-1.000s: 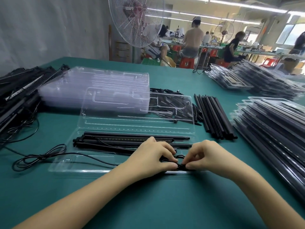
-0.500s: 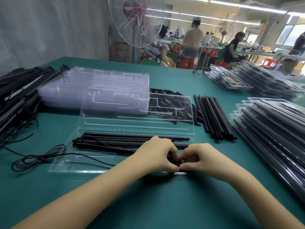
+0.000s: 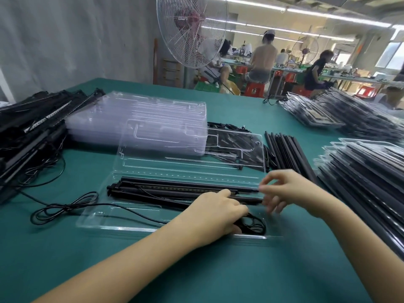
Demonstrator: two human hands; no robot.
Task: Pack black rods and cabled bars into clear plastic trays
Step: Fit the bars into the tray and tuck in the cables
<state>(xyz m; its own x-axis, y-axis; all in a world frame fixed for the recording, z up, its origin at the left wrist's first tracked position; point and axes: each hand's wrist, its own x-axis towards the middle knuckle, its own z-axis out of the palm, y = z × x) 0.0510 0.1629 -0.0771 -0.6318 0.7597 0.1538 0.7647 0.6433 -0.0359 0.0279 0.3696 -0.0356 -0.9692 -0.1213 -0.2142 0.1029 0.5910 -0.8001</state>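
Squarely in front of the person, an open clear tray (image 3: 131,217) lies on the green tabletop (image 3: 218,270), its hinged lid (image 3: 175,162) folded back and lying flat behind it. In the tray's long rear channels lie a black rod (image 3: 175,182) and, just in front of it, a cabled bar (image 3: 157,194). A thin cable (image 3: 63,208) runs out of the tray's left side and loops loosely on the tabletop. The left hand (image 3: 218,215) has its fingers curled down over a coiled cable (image 3: 253,224) in the tray's front right pocket. The right hand (image 3: 290,191) is motion-blurred above the tray's right end, near the rod's tip, fingers loosely spread and holding nothing that shows. Behind the lid stands a stack of empty trays (image 3: 135,119), and right of it lies a bundle of loose rods (image 3: 288,152). Packed trays (image 3: 360,182) are piled at the right edge, with a second heap (image 3: 349,114) farther back. A pile of bars (image 3: 32,127) with tangled cables lies at the left. A standing fan (image 3: 190,29) rises beyond the tabletop.
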